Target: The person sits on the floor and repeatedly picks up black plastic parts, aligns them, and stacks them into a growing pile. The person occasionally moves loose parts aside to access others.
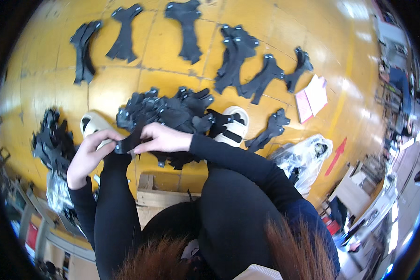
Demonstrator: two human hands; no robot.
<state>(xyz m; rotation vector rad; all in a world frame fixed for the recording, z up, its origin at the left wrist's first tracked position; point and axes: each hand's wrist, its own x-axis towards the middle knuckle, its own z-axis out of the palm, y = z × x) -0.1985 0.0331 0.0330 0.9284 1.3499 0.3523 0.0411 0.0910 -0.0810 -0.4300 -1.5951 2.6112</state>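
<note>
Between my two hands is a black fabric piece [134, 135], held over my left knee. My left hand [89, 151] pinches its left end, thumb and fingers pressed together. My right hand [165, 138] grips the other side, fingers closed around the edge. Just beyond lies a large heap of similar black fabric pieces [172, 109] with small light tags or clips at their ends. The heap sits between my two feet in cream slides [238, 122]. Part of the held piece is hidden by my fingers.
Separate stacks of black pieces [184, 28] lie spread on the yellow floor ahead. Another pile [52, 142] is at the left. At the right are a pink-and-white paper pad [311, 98], a clear plastic bag [305, 161] and a red floor arrow [337, 156]. A wooden stool [158, 198] is beneath me.
</note>
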